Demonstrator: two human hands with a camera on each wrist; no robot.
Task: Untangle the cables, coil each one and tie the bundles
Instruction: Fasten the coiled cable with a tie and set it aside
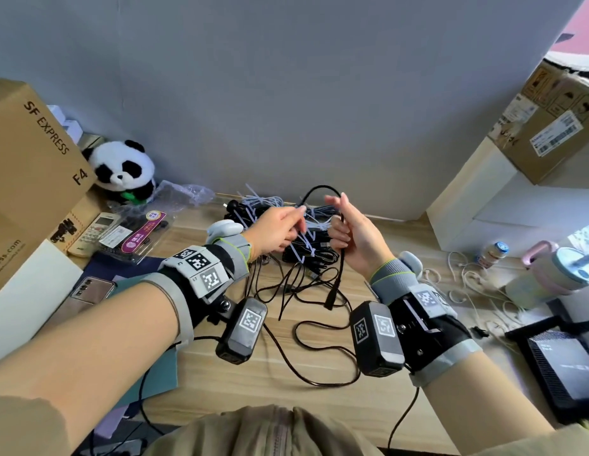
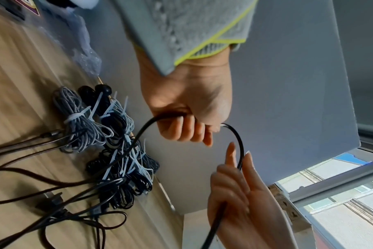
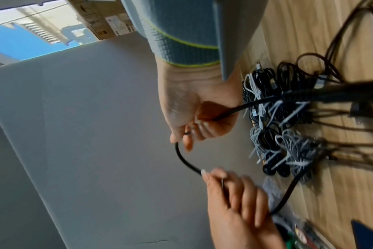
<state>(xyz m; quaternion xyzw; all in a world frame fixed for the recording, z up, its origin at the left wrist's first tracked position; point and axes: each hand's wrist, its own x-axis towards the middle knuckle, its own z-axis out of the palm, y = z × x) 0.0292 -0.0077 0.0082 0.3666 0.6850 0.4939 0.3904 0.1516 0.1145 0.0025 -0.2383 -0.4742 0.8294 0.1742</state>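
Above the tied cable bundles [image 1: 298, 225] at the wooden counter's [image 1: 286, 363] far edge, the left hand [image 1: 276, 230] and right hand [image 1: 352, 240] each gripped a thin black cable [image 1: 321, 188], arched between them.

Grey wall [image 1: 286, 77] behind a wooden table [image 1: 286, 399], daylit window [image 2: 341, 193] rightward.

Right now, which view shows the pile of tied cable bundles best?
The left wrist view: the tied bundles lie sharp and mostly uncovered on the table. The head view hides part of them behind both hands; the right wrist view shows them blurred behind a cable.
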